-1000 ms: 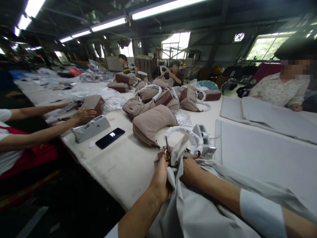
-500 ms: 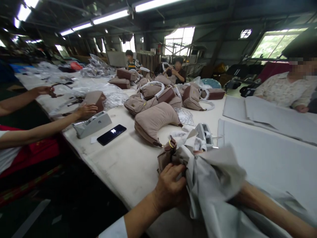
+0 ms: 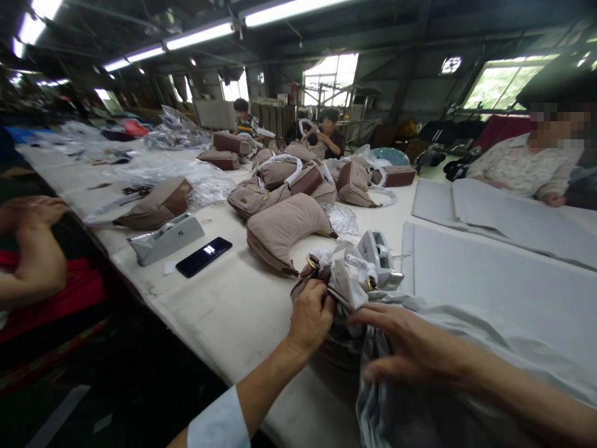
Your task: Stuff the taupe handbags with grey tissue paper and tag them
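Since half a second ago, the right hand (image 3: 405, 342) has come out from behind the grey sheet (image 3: 373, 404), and the worker at the left has pulled a hand (image 3: 41, 211) away from a bag (image 3: 158, 202) on the counter (image 3: 200, 305).

From the head camera, the left arm comes up from the bottom middle, out of a pale blue sleeve (image 3: 219, 417). The left hand (image 3: 310, 317) has its back to us and its fingers curled tight, holding the top of a brown bag (image 3: 301, 285). The right arm reaches in from the bottom right corner. The right hand is spread, its fingers nearly straight and its thumb well apart, with the fingertips by the grey sheet at the bag's top; I cannot tell if they press on it. That bag is near the counter's front edge, just beside a curved bag (image 3: 280, 230).

One tape holder (image 3: 170, 239) near the phone (image 3: 204, 256) has a small dark mark on its side, too small to read.
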### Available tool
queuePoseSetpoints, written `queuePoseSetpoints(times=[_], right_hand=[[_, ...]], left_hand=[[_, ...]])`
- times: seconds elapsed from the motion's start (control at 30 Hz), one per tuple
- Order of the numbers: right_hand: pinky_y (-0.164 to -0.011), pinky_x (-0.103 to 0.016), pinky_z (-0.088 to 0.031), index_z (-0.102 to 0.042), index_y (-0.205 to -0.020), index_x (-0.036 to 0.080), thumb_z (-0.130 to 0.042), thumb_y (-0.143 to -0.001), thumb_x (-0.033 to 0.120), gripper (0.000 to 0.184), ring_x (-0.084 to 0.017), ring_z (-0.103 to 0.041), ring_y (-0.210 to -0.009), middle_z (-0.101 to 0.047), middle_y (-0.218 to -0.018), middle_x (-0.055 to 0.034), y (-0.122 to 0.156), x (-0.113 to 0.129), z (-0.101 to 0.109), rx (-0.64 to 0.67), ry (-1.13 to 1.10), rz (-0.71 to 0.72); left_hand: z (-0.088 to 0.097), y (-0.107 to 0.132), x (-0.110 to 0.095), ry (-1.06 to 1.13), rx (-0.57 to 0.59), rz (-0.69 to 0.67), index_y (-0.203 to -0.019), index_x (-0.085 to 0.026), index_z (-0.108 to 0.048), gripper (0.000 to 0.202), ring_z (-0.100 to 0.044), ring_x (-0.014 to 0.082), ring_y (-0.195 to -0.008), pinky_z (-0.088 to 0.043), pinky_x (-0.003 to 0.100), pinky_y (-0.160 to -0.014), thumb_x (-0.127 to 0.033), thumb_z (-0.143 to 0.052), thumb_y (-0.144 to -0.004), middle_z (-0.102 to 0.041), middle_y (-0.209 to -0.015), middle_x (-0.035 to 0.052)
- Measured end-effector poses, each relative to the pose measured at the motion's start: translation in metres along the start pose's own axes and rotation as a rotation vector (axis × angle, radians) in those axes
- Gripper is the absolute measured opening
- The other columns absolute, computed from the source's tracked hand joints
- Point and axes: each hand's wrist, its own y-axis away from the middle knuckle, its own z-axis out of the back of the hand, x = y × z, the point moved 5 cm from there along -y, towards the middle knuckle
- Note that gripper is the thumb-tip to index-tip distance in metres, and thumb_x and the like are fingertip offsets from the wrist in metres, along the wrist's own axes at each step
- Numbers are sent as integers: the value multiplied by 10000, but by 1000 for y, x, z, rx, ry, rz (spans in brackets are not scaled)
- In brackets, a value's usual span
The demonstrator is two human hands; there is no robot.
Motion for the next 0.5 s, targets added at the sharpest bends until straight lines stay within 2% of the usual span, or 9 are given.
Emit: queuePoseSetpoints(times=[0.07, 0.13, 0.2, 0.23, 0.3, 0.4, 0.5], right_hand=[[-689, -294, -447, -583, -1049, 168, -644, -732, 334, 363, -223, -597, -840, -631, -949, -104, -28, -14, -11, -90, 101, -96], [-655, -308, -433, -540, -946, 152, -575, -756, 221, 205, -224, -581, -778, -600, -870, -89, -41, -30, -25, -192, 115, -215], [-606, -290, -412, -479, -884, 171, -523, -756, 178, 135, -189, -549, -684, -554, -782, -40, -42, -44, -35, -273, 30, -312], [-596, -286, -407, -456, -869, 180, -520, -750, 182, 135, -177, -530, -658, -529, -766, -23, -39, -50, -37, -311, -18, -346], [-621, -296, -418, -444, -872, 191, -519, -747, 201, 146, -168, -516, -662, -496, -793, -15, -32, -57, -37, -376, -86, -384], [-706, -328, -447, -469, -952, 190, -508, -792, 261, 179, -172, -535, -738, -479, -912, -42, -25, -61, -34, -439, -151, -397], [-752, -361, -464, -473, -1036, 181, -552, -808, 428, 346, -198, -550, -814, -476, -1022, -81, -23, -60, -37, -426, -166, -410]], left_hand=[[3, 3, 5, 18, -15, 13, -918, -166, -570, 189, -603, 186, -862, -491, 333, -795, -197, -385, -895, -620, -894, 60], [13, 10, 14, 1, -88, -22, -1075, -159, -493, 275, -624, 153, -824, -511, 296, -740, -174, -256, -938, -626, -909, 60], [20, 18, 21, -129, -125, -176, -1110, -137, -453, 307, -626, 153, -855, -512, 303, -746, -125, -204, -931, -621, -939, 86], [19, 21, 23, -218, -100, -293, -1072, -130, -478, 287, -618, 173, -908, -504, 329, -786, -112, -239, -914, -621, -951, 102], [12, 23, 26, -361, 27, -520, -960, -131, -553, 201, -573, 236, -1035, -453, 399, -887, -126, -382, -854, -627, -997, 125], [-7, 17, 26, -535, 247, -729, -960, -119, -606, 208, -502, 302, -1136, -367, 459, -953, -200, -513, -793, -627, -1075, 142], [-24, 7, 22, -780, 434, -796, -915, -82, -630, 239, -564, 282, -935, -403, 420, -816, -267, -569, -776, -647, -891, 141]])
